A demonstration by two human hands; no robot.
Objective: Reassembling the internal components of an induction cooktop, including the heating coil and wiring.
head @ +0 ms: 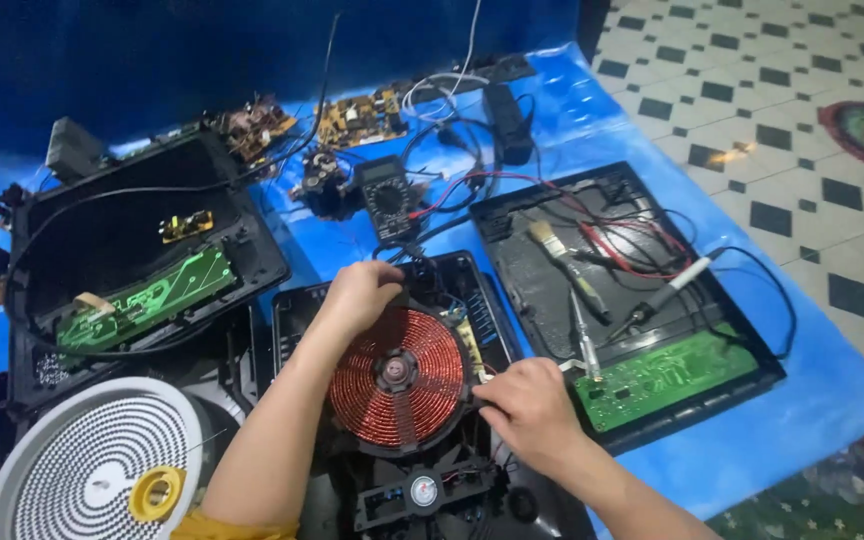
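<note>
While bending over the blue sheet (pixel 832 410) on the floor, working at a round copper coil (pixel 397 375) inside an open black cooker shell (pixel 472 275). Crowded all around: black meter (pixel 389 198) with red wires behind, brush (pixel 564 262) and green board (pixel 667 375) in the black tray to the right, white round plate (pixel 82 465) to the left. Left hand (pixel 357 295) curled over the coil's top edge. Right hand (pixel 524 405) pinching at the coil's right edge, grip pressed together.

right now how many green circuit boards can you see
2. One long green board lies in the open black casing on the left; the other green board sits in the black casing on the right, past the right hand. Others may be hidden.
</note>
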